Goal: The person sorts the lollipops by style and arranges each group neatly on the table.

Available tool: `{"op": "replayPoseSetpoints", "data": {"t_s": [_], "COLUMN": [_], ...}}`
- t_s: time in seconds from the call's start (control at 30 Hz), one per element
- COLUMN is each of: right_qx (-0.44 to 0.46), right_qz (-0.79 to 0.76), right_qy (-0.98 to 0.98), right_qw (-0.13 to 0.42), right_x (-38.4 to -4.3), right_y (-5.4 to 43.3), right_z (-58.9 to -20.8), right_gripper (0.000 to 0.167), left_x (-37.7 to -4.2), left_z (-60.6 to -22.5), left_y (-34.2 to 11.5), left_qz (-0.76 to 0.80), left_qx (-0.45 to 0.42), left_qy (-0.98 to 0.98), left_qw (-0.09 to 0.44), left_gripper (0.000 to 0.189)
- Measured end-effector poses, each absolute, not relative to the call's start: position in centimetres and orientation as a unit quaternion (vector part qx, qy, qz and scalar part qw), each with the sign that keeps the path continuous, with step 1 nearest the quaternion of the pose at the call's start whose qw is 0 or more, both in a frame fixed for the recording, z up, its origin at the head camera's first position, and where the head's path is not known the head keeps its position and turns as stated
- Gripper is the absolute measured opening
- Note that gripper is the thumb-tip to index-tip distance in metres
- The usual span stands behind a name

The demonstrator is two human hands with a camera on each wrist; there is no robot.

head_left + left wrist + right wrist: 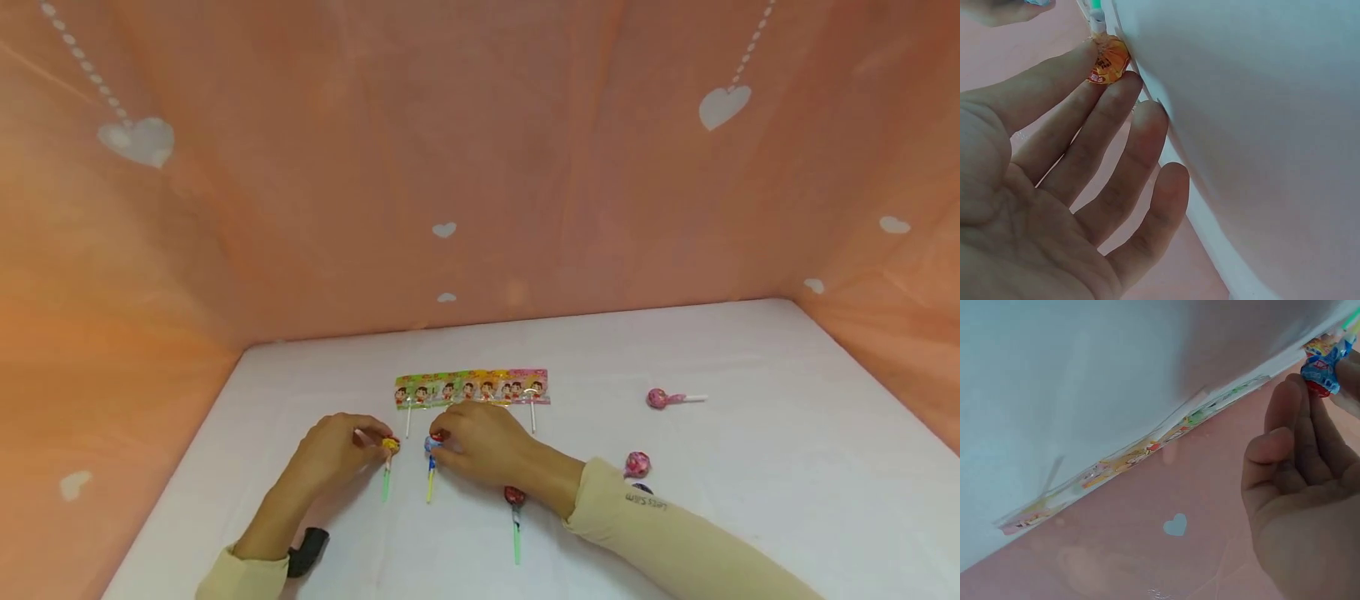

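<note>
My left hand (pixel 333 450) pinches the head of a yellow-wrapped lollipop (pixel 391 444) between thumb and fingers. Its green stick points toward me in the head view. Up close, the left wrist view shows the orange-yellow wrapper (pixel 1113 59) at the fingertips, the other fingers spread. Just to the right, my right hand (pixel 483 442) holds a blue-wrapped lollipop (pixel 431 444) by its head, its yellow stick also toward me. A red end shows on that blue wrapper (pixel 1321 369) in the right wrist view. The two lollipops lie side by side, a small gap apart.
Behind the hands lies a row of flat packaged lollipops (pixel 468 389). A red lollipop (pixel 515 495) with a green stick lies below my right wrist. To the right are two pink lollipops (pixel 657 398) and a dark one (pixel 641 487) partly behind my sleeve. Orange cloth (pixel 480 167) surrounds the table.
</note>
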State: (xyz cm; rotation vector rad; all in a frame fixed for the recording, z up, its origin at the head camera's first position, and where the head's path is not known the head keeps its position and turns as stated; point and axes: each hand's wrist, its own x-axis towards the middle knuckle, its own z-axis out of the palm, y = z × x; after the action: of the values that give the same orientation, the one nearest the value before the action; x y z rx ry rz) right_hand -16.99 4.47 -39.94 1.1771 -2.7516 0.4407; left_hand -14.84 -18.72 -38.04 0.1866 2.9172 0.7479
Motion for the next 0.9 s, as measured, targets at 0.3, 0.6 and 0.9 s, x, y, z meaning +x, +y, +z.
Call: {"op": "replayPoseSetpoints", "data": {"t_s": [0.3, 0.6, 0.9], "right_qx": [0.377, 0.385, 0.4], "right_qz": [0.179, 0.19, 0.183], "right_qy": [-0.909, -0.903, -0.897], "right_qw": [0.003, -0.011, -0.028], "right_x": [-17.9, -18.8, -19.1], "right_y": [3.7, 2.7, 2.5], "right_z": [-39.9, -39.6, -39.6], "right_gripper": [0.027, 0.023, 0.016], "left_x": [-15.0, -15.0, -15.0], "left_z": [-38.2, -38.1, -38.5], "left_y": [-19.0, -19.0, -18.9], "left_qz": [0.249, 0.258, 0.262], "left_qx": [0.072, 0.062, 0.059], "left_qy": [0.964, 0.962, 0.961], "left_qw": [0.063, 0.07, 0.068], "left_gripper": [0.018, 0.018, 0.018]}}
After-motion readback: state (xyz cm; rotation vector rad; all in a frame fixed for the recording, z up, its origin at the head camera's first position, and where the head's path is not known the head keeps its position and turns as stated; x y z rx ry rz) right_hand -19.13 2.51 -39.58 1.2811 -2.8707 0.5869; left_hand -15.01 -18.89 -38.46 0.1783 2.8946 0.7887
